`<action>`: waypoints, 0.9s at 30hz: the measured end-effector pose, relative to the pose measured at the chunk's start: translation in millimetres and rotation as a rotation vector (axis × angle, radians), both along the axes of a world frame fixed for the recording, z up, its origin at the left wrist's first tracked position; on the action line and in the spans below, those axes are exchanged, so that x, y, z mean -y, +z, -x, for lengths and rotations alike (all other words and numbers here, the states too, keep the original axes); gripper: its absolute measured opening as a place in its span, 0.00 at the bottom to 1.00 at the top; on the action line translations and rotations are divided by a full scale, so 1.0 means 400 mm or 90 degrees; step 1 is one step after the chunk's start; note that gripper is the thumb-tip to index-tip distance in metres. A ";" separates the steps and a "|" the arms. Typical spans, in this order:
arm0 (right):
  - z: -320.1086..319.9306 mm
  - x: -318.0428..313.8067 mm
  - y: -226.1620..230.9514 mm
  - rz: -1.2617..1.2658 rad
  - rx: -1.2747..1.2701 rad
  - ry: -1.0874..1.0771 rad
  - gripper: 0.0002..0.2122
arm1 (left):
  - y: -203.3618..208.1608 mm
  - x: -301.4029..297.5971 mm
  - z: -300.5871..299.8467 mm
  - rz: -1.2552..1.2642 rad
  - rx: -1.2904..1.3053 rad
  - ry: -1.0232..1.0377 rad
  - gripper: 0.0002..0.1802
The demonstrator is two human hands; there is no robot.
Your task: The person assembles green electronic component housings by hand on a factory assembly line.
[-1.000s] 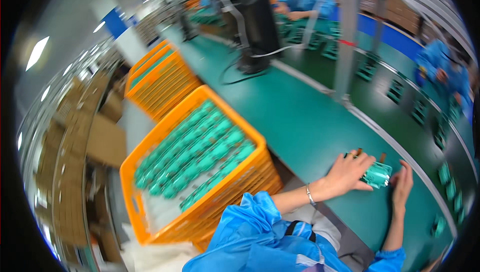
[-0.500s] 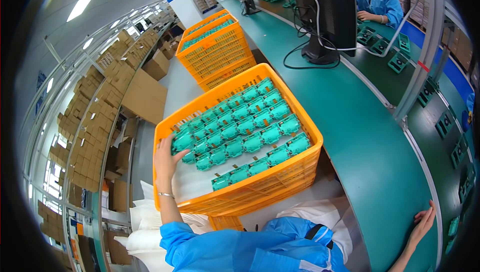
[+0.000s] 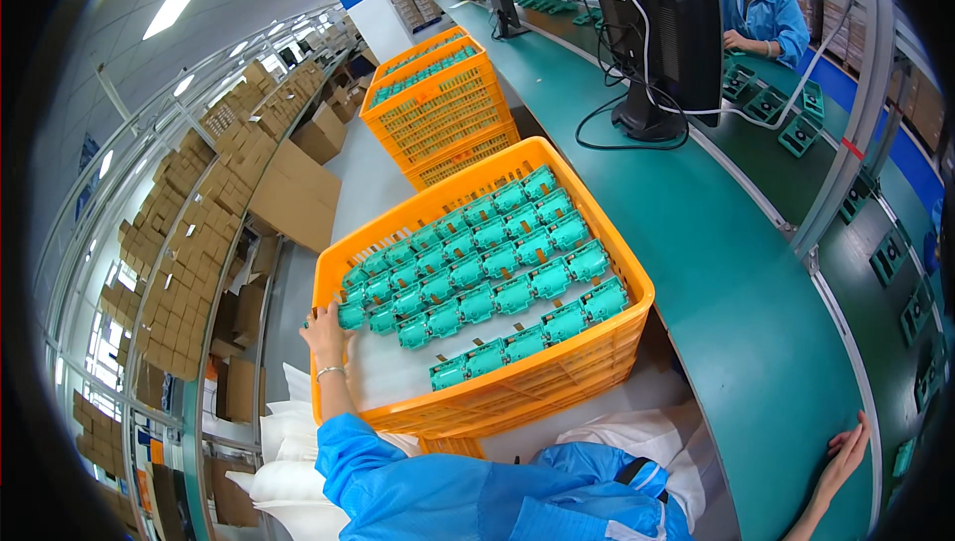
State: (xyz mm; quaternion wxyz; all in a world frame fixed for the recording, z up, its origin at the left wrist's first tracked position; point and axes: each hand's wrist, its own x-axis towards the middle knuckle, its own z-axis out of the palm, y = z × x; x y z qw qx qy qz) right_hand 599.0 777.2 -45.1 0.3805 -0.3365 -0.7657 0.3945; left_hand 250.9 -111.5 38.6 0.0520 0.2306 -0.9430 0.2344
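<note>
A large orange plastic crate (image 3: pixel 572 382) holds rows of green plastic housings (image 3: pixel 512 292) on a white sheet (image 3: pixel 383 367). My left hand (image 3: pixel 324 336) is inside the crate at its left wall. Its fingers are closed round the green housing (image 3: pixel 350 315) at the left end of one row; the fingertips are partly hidden. A thin bracelet circles that wrist. Far to the right, my right hand (image 3: pixel 846 456) lies at the green table's far edge, fingers stretched out and holding nothing.
Behind the crate stand stacked orange crates (image 3: pixel 443 103) with more green parts. A black monitor (image 3: pixel 662 44) with looping cables sits on the green table (image 3: pixel 686 243). Across the line, a person in blue (image 3: pixel 771 19) works. Cardboard boxes (image 3: pixel 199 272) fill shelves at left.
My left hand has come nearer me along the crate's left wall, its spread fingers drawing in round a row's end housing. The view has shifted slightly; my right hand stays at the table edge.
</note>
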 end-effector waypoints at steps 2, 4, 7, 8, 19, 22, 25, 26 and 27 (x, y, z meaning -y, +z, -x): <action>-0.001 -0.006 -0.004 -0.002 0.016 0.000 0.19 | 0.004 0.010 0.005 0.004 -0.003 0.024 0.48; -0.003 -0.006 -0.003 -0.006 0.013 0.003 0.19 | 0.006 0.009 0.018 0.006 -0.005 0.047 0.49; -0.007 -0.006 -0.004 -0.009 -0.001 0.008 0.19 | -0.002 0.021 0.025 0.026 0.070 0.038 0.47; -0.005 -0.007 -0.006 -0.009 -0.004 0.006 0.19 | -0.009 0.019 0.024 0.032 0.085 0.040 0.47; -0.009 0.001 -0.002 -0.007 0.013 0.010 0.19 | 0.012 0.001 0.011 0.052 0.160 0.010 0.51; -0.006 -0.002 -0.003 -0.004 0.011 0.016 0.19 | 0.056 -0.028 -0.025 -0.005 0.052 -0.047 0.47; -0.010 -0.002 -0.004 -0.002 0.020 0.012 0.19 | 0.071 -0.137 -0.062 -0.198 0.028 -0.108 0.42; -0.009 -0.004 -0.008 0.000 0.017 0.012 0.19 | 0.058 -0.152 -0.085 -0.280 0.009 -0.155 0.40; -0.008 -0.004 -0.009 0.002 0.018 0.014 0.19 | 0.037 -0.163 -0.095 -0.366 -0.008 -0.206 0.39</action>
